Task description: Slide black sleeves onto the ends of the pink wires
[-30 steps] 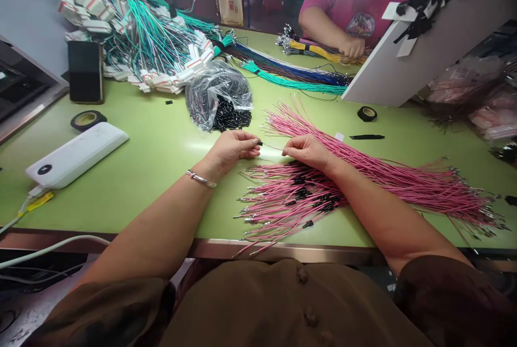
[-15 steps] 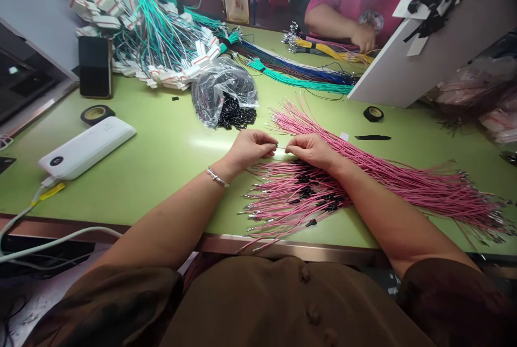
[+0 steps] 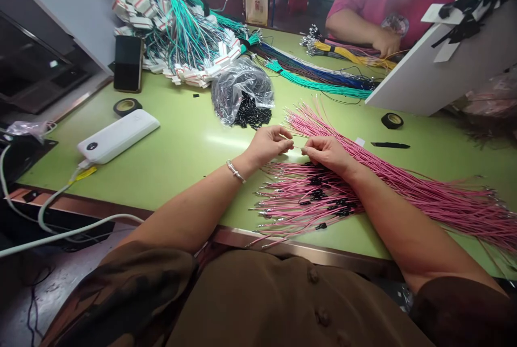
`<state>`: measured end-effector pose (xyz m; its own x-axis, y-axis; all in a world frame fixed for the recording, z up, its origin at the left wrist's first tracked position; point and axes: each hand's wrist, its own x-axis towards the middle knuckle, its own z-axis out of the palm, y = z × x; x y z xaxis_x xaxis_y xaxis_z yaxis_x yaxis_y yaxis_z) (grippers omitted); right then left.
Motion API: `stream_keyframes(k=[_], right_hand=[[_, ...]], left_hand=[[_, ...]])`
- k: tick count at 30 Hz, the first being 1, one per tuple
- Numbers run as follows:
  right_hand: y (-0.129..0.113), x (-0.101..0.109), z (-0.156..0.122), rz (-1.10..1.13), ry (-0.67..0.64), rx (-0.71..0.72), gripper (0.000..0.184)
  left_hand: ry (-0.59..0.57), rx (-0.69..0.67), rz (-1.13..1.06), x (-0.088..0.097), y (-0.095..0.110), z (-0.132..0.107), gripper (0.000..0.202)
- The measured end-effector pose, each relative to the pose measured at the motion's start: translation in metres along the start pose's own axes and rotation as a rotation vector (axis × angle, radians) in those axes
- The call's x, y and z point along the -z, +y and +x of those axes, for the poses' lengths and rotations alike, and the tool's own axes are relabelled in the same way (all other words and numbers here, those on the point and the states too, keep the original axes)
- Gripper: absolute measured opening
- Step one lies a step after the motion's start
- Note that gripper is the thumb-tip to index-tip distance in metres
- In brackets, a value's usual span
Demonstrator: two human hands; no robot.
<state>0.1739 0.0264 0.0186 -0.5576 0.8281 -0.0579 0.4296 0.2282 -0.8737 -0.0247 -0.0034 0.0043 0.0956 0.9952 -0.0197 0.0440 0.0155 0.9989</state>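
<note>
A single thin pink wire [image 3: 298, 147] spans the short gap between my two hands above the table. My left hand [image 3: 270, 145] pinches one end of it between thumb and fingertips; whatever sits at that tip is too small to make out. My right hand [image 3: 329, 154] is closed on the same wire a little further along. Under and beside the right hand lie pink wires with small black sleeves [image 3: 343, 207], their metal-tipped ends fanned to the left. A larger bundle of pink wires [image 3: 388, 180] stretches behind my right forearm.
A clear bag [image 3: 230, 94] spills small black sleeves [image 3: 252, 112] beyond my hands. Left stand a white power bank [image 3: 121, 134], a tape roll [image 3: 127, 106] and a phone [image 3: 128, 64]. Teal harnesses [image 3: 186, 18] pile behind. A white panel [image 3: 428, 69] rises right; a co-worker's hand [image 3: 386, 42] handles wires beyond.
The whole view has swung left, so everything sits further right. Both hands keep hold of the pink wire, and the left hand's fingers look slightly more spread.
</note>
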Motion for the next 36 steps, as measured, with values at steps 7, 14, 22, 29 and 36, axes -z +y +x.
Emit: stream_keyframes(k=[7,14,22,29,36], right_hand=[[-0.003,0.001,-0.002,-0.094,-0.006,0.014,0.033],[0.002,-0.004,-0.002,-0.157,0.102,0.052,0.029],[0.006,-0.004,0.004,-0.08,0.053,0.176,0.035],[0.005,-0.004,0.007,-0.266,0.18,0.249,0.028],[-0.003,-0.016,0.007,-0.697,0.193,0.414,0.027]], left_hand=[[0.009,0.024,-0.24,0.0,0.004,0.0,0.019],[0.099,0.029,-0.23,-0.007,-0.001,0.0,0.022],[-0.1,0.103,-0.31,-0.007,-0.008,0.0,0.04],[-0.095,0.132,-0.286,-0.007,-0.006,0.001,0.042],[-0.047,0.082,-0.26,-0.012,-0.005,0.0,0.009]])
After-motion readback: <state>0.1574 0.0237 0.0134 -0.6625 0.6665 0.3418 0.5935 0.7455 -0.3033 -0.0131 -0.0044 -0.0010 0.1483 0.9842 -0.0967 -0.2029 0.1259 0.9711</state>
